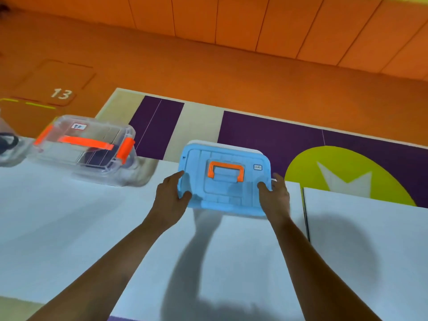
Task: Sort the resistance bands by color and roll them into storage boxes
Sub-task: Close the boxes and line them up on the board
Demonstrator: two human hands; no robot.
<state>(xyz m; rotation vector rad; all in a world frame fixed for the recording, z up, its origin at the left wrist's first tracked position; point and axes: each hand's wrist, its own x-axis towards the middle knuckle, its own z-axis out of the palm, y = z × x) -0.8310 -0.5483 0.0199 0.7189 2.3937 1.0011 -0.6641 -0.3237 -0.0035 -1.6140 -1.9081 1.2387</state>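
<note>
In the head view, I held the blue storage box (223, 181) between my two hands, at the far side of the white table (69, 216). My left hand (170, 195) gripped the left edge of its lid, with the thumb lying on top of the lid and the other fingers going down the side. My right hand (276, 195) gripped the right edge in the same way, thumb on top and fingers around the side. So the box was directly between both hands, and each hand was touching it. The lid was closed, and its orange handle (225, 171) lay flat in the middle of the lid, between my thumbs but apart from them. A small label (257, 167) sat on the lid near my right hand; I could not read it. I could not tell if the box rested on the table or was a little above it.

To the far left stood a clear box (85, 147) with orange clips and an orange handle, well apart from my left hand. Something dark (99, 158) lay inside it, but it was too blurred to name. A second white table (370, 228) stood just beside the first one on the right. Beyond the tables was the orange floor (208, 72) with purple and yellow-green marks.
</note>
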